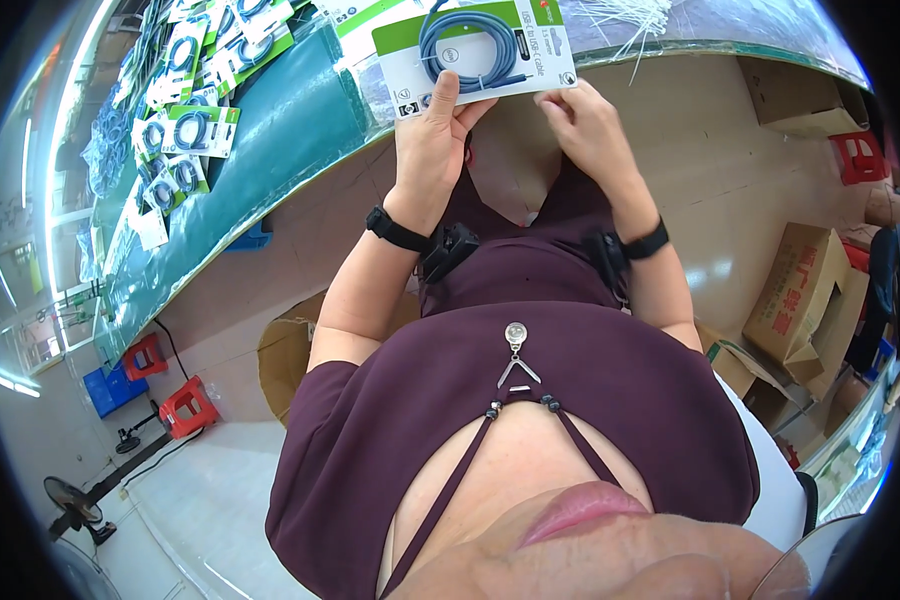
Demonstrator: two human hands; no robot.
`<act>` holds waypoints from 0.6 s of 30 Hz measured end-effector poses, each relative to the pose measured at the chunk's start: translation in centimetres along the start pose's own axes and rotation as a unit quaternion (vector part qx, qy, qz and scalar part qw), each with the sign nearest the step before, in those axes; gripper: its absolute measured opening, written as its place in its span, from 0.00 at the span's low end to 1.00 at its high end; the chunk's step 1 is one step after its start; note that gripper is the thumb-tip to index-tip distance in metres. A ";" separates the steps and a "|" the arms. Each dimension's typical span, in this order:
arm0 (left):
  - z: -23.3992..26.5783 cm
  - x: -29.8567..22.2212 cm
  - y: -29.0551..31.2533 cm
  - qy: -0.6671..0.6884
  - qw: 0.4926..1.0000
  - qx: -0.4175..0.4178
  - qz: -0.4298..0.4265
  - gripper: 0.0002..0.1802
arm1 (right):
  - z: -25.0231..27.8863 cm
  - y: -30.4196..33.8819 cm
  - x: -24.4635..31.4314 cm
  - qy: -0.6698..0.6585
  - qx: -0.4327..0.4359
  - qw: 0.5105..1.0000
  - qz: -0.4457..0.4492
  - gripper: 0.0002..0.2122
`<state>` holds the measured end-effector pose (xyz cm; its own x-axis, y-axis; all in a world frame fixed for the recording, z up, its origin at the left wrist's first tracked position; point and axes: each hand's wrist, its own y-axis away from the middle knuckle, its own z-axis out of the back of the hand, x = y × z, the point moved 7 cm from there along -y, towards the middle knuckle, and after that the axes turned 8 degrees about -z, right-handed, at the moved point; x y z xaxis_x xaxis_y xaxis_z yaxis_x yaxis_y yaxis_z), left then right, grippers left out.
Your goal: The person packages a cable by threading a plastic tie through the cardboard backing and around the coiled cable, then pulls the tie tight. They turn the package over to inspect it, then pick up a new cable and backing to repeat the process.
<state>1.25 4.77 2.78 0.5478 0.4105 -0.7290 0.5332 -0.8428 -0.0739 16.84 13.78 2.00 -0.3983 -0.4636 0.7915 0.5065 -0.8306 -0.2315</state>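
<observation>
A white and green packaging card (400, 70) with a coiled blue cable (470, 50) on its front is held up at the table's near edge. My left hand (435, 135) grips the card by its lower left part, thumb on the front and fingers behind. The coil lies against the card, with thin white ties around it. By the card's lower right corner is my right hand (590, 125), its fingers curled together; what they pinch, if anything, is hidden.
Several carded cables (192, 130) lie piled on the green table (270, 150) at the left. A bunch of thin white ties (625, 20) lies at the back right. Cardboard boxes (795, 300) and a red stool (858, 158) stand on the floor at the right.
</observation>
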 end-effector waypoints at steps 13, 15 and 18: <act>-0.8 0.7 1.9 -0.248 0.968 0.015 -0.042 0.14 | 2.2 -2.4 5.0 0.034 -0.139 0.985 0.093 0.12; -1.1 0.6 2.1 -0.303 0.951 0.027 -0.052 0.13 | 1.9 -2.7 4.2 0.033 -0.119 0.990 0.071 0.11; -0.9 0.4 2.2 -0.301 0.952 0.020 -0.056 0.13 | 1.6 -2.8 3.7 0.018 -0.092 0.994 0.048 0.11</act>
<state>3.27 3.41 2.93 0.0138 0.2344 -0.9720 0.5344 -0.8234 -0.1910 15.18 14.88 6.51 -0.3837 -0.5513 0.7409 0.3958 -0.8230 -0.4074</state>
